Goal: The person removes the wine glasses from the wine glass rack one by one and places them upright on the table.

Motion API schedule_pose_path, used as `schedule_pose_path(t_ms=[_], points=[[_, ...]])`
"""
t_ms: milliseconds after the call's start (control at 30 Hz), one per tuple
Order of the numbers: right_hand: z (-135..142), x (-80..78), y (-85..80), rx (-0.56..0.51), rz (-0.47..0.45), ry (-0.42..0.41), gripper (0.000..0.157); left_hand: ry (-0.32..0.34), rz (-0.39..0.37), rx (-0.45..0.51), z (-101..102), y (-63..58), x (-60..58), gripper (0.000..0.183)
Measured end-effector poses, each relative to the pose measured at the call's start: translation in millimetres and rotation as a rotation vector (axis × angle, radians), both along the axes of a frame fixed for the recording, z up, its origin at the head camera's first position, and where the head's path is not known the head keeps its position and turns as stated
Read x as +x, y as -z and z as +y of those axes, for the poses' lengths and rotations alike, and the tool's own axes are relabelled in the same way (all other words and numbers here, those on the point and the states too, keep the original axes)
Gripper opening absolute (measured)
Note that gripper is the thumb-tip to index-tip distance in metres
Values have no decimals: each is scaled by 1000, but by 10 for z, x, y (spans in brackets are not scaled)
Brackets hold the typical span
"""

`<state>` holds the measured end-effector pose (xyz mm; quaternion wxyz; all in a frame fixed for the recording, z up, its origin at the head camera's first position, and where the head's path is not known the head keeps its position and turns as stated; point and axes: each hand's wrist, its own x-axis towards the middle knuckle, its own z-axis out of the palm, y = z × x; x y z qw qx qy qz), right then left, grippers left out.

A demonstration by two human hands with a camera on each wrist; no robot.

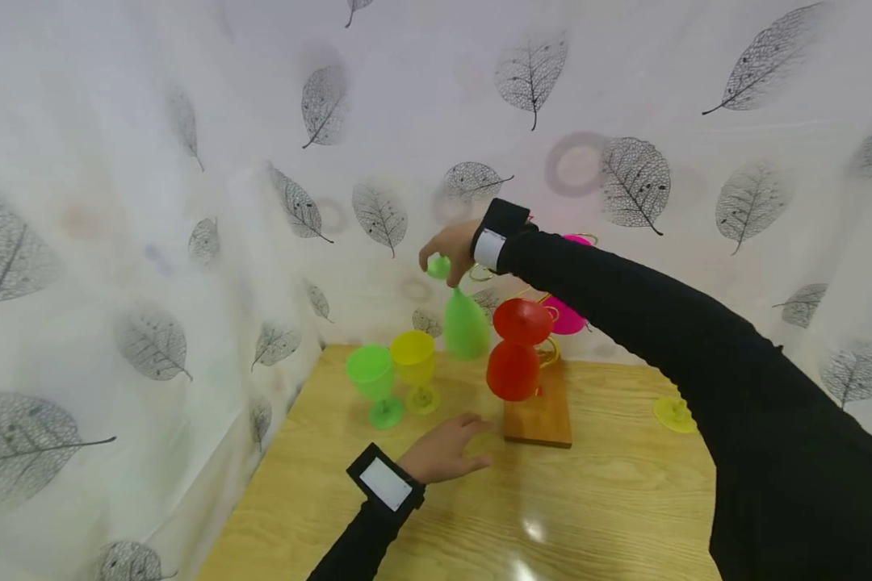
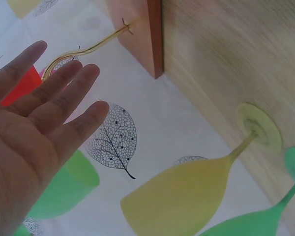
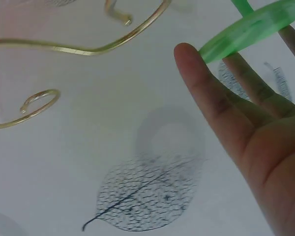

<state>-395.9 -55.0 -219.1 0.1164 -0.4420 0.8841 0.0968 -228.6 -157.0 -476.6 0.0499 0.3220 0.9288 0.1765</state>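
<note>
My right hand (image 1: 454, 246) pinches a green plastic goblet (image 1: 467, 324) by its foot, and the goblet hangs upside down in the air. In the right wrist view the fingertips meet the rim of its green foot (image 3: 250, 33). My left hand (image 1: 446, 450) is held low over the table with fingers spread and nothing in it; its palm (image 2: 19, 152) shows in the left wrist view. Just right of the green goblet, two red goblets (image 1: 513, 369) hang on a rack with gold hooks (image 1: 550, 353) and a wooden base (image 1: 538, 420).
Left of the rack, a green goblet (image 1: 371, 371) and a yellow goblet (image 1: 414, 359) stand upright on the wooden table (image 1: 610, 500). Pink goblets (image 1: 565, 315) hang behind the red ones. A yellow foot (image 1: 674, 414) shows beside my right sleeve. A leaf-patterned curtain (image 1: 421, 97) surrounds the table.
</note>
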Motion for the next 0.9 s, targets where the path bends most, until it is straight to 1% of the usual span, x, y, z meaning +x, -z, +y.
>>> schedule_pose_path(t_ms=[133, 233, 300, 367, 467, 533, 600, 700, 767, 833, 900], points=[[55, 367, 2, -42, -38, -123, 53, 2, -12, 4, 2, 91, -16, 55], [115, 558, 30, -89, -47, -190, 54, -5, -25, 9, -19, 156, -40, 56], [175, 678, 60, -109, -40, -216, 53, -21, -48, 20, -35, 185, -53, 56], [261, 808, 88, -121, -21, -225, 52, -33, -64, 42, -50, 212, -68, 57], [417, 999, 140, -144, -10, -256, 51, -46, -80, 108, -91, 236, -83, 58], [541, 1134, 169, -155, 16, -287, 51, -44, -85, 162, -127, 242, -95, 59], [665, 1267, 206, -165, 35, -338, 52, -40, -65, 181, -172, 234, -100, 58], [832, 1458, 273, -174, 70, -403, 53, -56, -28, 155, -241, 194, -93, 53], [925, 1556, 330, -183, 59, -434, 53, -71, 29, 122, -276, 155, -77, 48], [1015, 1625, 396, -188, 50, -448, 52, -89, 79, 121, -281, 101, -53, 45], [1108, 1667, 461, -185, 38, -447, 52, -97, 163, 134, -251, 50, -22, 44]])
